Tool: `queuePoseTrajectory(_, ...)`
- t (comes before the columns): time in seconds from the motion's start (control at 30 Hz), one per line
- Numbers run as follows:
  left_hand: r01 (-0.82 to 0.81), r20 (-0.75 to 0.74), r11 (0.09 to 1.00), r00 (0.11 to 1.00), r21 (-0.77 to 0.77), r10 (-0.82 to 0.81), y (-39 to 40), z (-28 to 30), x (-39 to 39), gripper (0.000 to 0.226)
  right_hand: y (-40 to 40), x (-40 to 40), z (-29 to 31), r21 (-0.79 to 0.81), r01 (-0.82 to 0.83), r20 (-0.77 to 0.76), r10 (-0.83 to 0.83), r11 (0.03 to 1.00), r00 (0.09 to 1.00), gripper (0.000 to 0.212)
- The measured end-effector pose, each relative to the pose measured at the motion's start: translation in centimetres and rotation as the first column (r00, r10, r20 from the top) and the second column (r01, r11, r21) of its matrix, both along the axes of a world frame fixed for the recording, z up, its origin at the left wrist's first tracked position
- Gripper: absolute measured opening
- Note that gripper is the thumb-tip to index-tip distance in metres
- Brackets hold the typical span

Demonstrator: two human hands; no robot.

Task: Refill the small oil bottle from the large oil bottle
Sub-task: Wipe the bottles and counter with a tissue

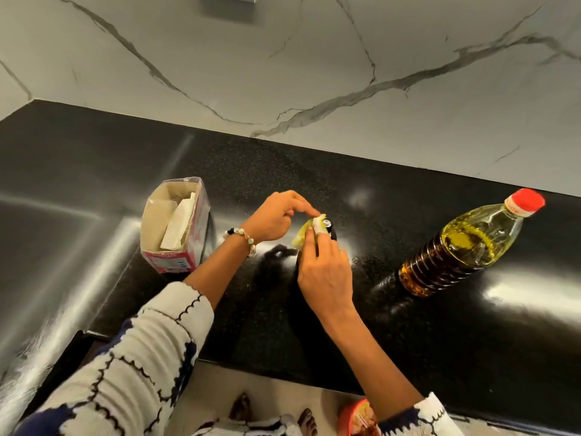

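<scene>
The small oil bottle stands mid-counter, mostly hidden; only its dark top shows. My right hand grips it from the near side, fingers running up its body. A yellow-stained white tissue is bunched against the bottle's top and left side. My left hand, with a bead bracelet on the wrist, pinches that tissue at the bottle's top with curled fingers. To the right, apart from both hands, stands the large oil bottle, clear plastic, holding yellow oil, with its red cap on.
An open pink-and-white tissue box stands left of my hands on the black counter. A marble wall rises behind. The counter's front edge runs just below my forearms. A red item shows on the floor.
</scene>
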State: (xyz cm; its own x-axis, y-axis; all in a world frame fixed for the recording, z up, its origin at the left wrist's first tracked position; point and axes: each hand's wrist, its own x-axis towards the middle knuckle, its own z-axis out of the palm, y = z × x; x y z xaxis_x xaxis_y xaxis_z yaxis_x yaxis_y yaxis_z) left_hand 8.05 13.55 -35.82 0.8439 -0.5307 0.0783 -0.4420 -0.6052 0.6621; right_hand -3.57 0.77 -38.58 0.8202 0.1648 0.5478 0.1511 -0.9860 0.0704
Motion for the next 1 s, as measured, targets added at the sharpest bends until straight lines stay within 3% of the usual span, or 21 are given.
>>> queuePoseTrajectory(0.1, 0.056, -0.005, 0.998, 0.998, 0.039, -0.055, -0.3, -0.6, 0.7, 0.069, -0.3, -0.3, -0.3, 0.1, -0.026, -0.025, 0.028, 0.995, 0.999, 0.041)
queuePoseTrajectory(0.3, 0.14, 0.126, 0.985, 0.98, 0.1, -0.152, -0.6, -0.9, 0.4, 0.07, -2.0, -2.1, -0.7, 0.35, -0.067, 0.009, 0.068, 0.935, 0.998, 0.032)
queuePoseTrajectory(0.5, 0.185, 0.178, 0.981, 0.965, 0.057, -0.192, -0.9, -1.7, 0.1, 0.059, -2.1, -1.8, 0.0, 0.397, -0.062, -0.018, 0.076, 0.916, 0.997, 0.035)
queuePoseTrajectory(0.6, 0.188, 0.23, 0.98, 0.953, 0.063, -0.198, -1.1, -1.4, 0.0, 0.054, -3.3, -2.5, -0.1, 0.544, -0.091, 0.004, 0.105, 0.834, 0.994, 0.033)
queuePoseTrajectory(0.7, 0.194, 0.268, 0.979, 0.941, 0.068, -0.205, -0.9, -1.4, -0.4, 0.051, -4.3, -2.8, -0.1, 0.725, -0.048, 0.042, 0.026, 0.687, 0.999, 0.024)
queuePoseTrajectory(0.83, 0.125, 0.229, 0.992, 0.965, 0.019, -0.126, -1.1, -1.6, -1.7, 0.032, -4.7, -1.2, 0.9, 0.863, 0.103, -0.082, -0.065, 0.495, 0.995, 0.019)
queuePoseTrajectory(0.9, 0.096, 0.174, 0.995, 0.98, 0.014, -0.097, -1.3, -1.4, -2.5, 0.029, -4.7, -0.9, 1.2, 0.879, 0.136, -0.106, -0.091, 0.458, 0.99, 0.019)
queuePoseTrajectory(1.0, 0.06, 0.142, 0.998, 0.988, 0.019, -0.062, -1.4, -1.0, -3.3, 0.044, -4.0, -1.6, 1.1, 0.851, 0.132, -0.082, -0.119, 0.508, 0.989, 0.019)
